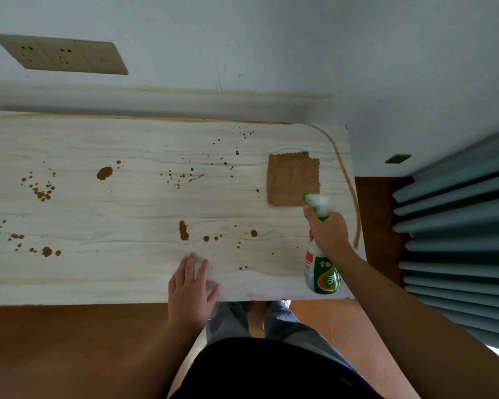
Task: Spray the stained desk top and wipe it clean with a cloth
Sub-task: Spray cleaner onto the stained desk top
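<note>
The pale wood-grain desk top (127, 208) carries many brown stains, with bigger blots at the left (104, 173) and near the middle front (183, 231). A folded brown cloth (293, 178) lies flat at the right end. My right hand (327, 233) grips the neck of a white and green spray bottle (321, 272), held above the desk's right front with its nozzle toward the cloth. My left hand (190, 286) rests flat on the front edge, fingers spread, holding nothing.
A white wall with a beige socket panel (61, 54) backs the desk. Grey-green curtains (458, 240) hang at the right. A brown floor (69, 349) runs below the front edge, where my legs stand.
</note>
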